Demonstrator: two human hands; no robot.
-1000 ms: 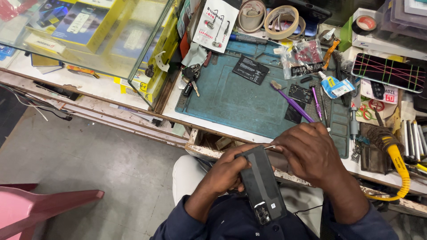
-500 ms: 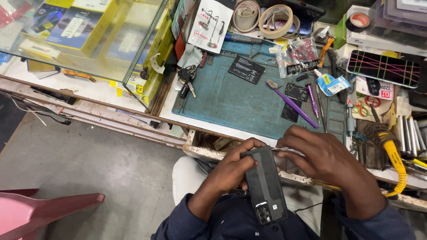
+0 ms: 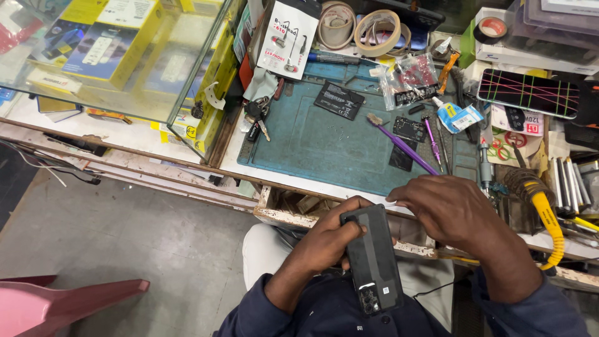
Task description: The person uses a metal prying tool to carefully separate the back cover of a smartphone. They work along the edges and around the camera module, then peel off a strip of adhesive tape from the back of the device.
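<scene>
Item: black slab-shaped phone (image 3: 370, 257), back up, held over the lap below the tabletop (image 3: 293, 181) edge. Left hand (image 3: 327, 240) wrapped around its side; right hand (image 3: 450, 209) pinching a thin metal tool (image 3: 392, 205) at its top. Risk: tool slipping, scratching the casing; phone dropping.

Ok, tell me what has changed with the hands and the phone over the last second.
The right hand has slid off the dark phone toward its upper right corner, pinching a thin metal tool at the phone's top edge. The left hand still grips the phone, back up, over the lap. The teal mat and purple brush lie as before.
</scene>
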